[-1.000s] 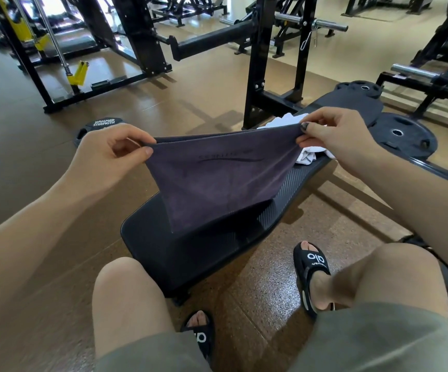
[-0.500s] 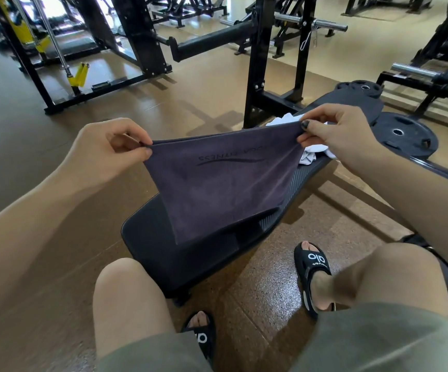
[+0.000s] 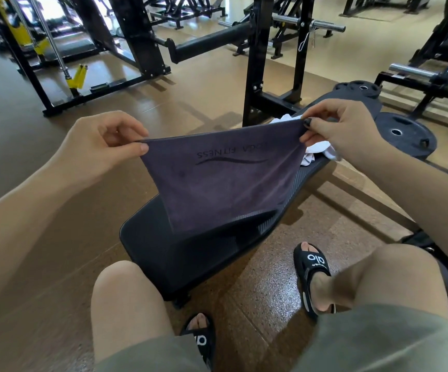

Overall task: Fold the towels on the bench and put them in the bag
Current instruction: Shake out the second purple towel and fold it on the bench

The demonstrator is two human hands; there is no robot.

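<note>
Head view: our hands, left [image 3: 102, 146] and right [image 3: 335, 130], pinch the purple towel [image 3: 217, 181] taut above the tabletop [image 3: 147, 237]; uneven corners would probably skew the fold.

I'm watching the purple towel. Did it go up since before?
Yes. The purple towel has risen a little: its bottom edge now hangs higher over the black bench, baring more of the pad, pinched by the left hand and right hand.
</note>
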